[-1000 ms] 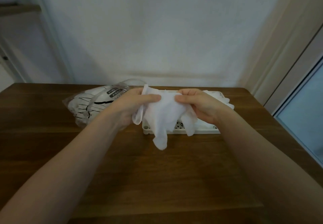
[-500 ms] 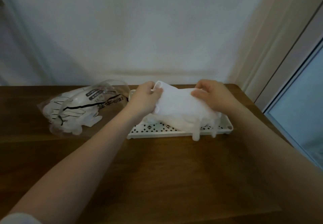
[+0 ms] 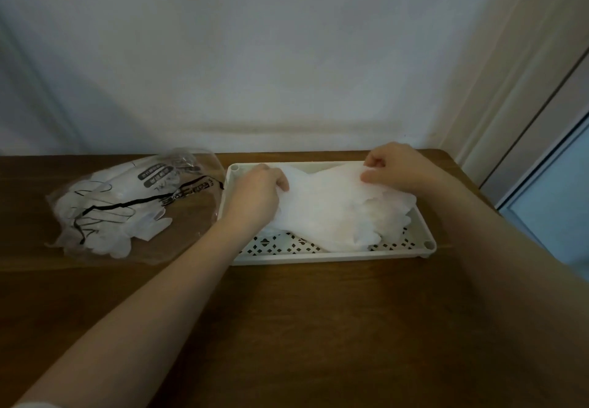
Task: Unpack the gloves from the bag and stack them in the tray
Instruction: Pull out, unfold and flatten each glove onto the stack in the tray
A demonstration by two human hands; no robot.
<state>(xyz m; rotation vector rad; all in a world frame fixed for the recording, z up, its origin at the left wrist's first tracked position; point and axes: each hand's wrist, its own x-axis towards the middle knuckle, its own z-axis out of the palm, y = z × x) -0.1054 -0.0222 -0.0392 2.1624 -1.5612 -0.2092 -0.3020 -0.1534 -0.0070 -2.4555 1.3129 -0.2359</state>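
White glove over tray, cuff pinched by left hand and right hand

bag print – blurred | tray floor – partly hidden (gloves)

- table: brown wood, visible grain, low satin sheen
- tray: off-white plastic, matt, perforated patterned floor
- gloves in tray: thin white translucent film, soft, slightly crinkled
- bag: clear glossy plastic, wrinkled, black print
- wall: white, matt, smooth
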